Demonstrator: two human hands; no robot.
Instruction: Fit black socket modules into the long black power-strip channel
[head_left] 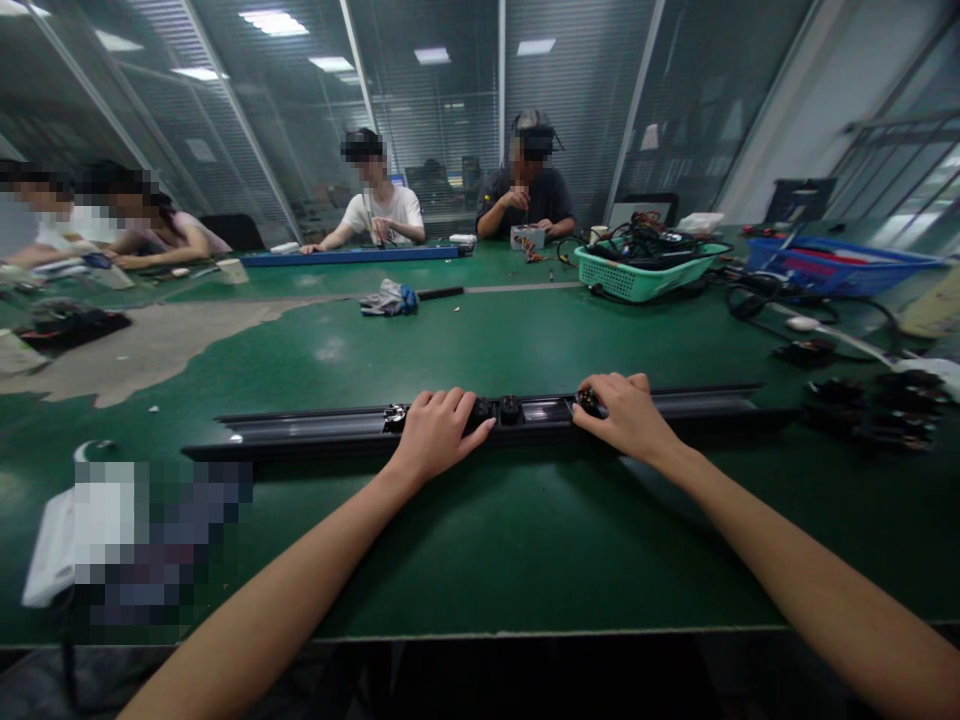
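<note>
A long black rail (300,430) lies across the green table (480,560) in front of me. Small black parts (510,408) sit in its channel near the middle. My left hand (439,432) rests flat on the rail, fingers stretched toward those parts. My right hand (626,412) is curled over the rail a little to the right, its fingertips pinched on a small black part (589,402) in the channel.
A pile of black parts (874,405) lies at the right. Behind it stand a teal basket (645,275) of cables and a blue basket (840,265). Gloves (386,298) lie mid-table. Several people sit along the far and left sides. A blurred patch (142,545) covers something at the front left.
</note>
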